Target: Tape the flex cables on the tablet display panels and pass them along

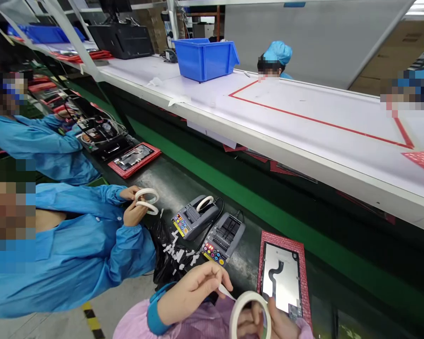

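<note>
My left hand (194, 293) pinches the loose end of white tape (227, 292) between thumb and fingers. That strip runs toward a roll of masking tape (237, 310), which my right hand (281, 321) grips with fingers through its ring. Just beyond my hands lies a flat panel (282, 268) with a dark ribbon cable on a red bubble-wrap sheet (305, 287). Two grey tape dispensers stand ahead: the nearer dispenser (224, 235) has a lit display and no roll showing, while the farther dispenser (194, 219) carries a white roll (205, 203).
A black bag (159, 256) with white tape scraps hangs at the bench edge. On the left, a co-worker in blue (81, 245) holds tape rolls (147, 194). A raised white shelf (304, 141) with a blue bin (205, 61) runs along the bench's far side.
</note>
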Motion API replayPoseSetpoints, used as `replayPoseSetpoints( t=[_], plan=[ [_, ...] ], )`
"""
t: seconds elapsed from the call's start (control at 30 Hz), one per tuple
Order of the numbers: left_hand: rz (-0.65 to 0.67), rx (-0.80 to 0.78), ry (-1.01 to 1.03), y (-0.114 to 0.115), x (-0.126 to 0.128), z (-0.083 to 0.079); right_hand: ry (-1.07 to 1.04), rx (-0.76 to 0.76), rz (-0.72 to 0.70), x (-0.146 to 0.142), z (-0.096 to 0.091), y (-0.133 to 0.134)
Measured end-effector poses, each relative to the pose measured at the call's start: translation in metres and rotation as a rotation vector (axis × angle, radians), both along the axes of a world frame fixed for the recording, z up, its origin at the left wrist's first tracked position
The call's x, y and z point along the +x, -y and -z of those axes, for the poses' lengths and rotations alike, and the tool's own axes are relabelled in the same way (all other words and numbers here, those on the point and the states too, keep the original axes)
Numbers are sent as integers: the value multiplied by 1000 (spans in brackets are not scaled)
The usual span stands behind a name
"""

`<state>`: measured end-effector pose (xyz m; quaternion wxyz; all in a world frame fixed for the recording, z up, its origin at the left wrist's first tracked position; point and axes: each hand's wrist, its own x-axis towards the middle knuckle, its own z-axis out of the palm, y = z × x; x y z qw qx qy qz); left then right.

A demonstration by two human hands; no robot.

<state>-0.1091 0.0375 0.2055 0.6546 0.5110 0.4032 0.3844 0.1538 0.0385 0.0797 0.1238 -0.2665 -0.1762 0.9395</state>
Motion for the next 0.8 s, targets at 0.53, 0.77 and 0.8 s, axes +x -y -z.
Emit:
replayPoseSetpoints(
  t=[0.53, 0.77, 0.8],
  plan=[
    [199, 359, -395, -3, -6, -38, 98, 392, -218, -32, -12, -35],
    [99, 740, -1097, -32, -10, 22, 578, 1134, 62, 2, -24, -171],
    [88, 740, -1136, -38, -10, 38, 626, 1253, 67, 4, -28, -193]
  ],
)
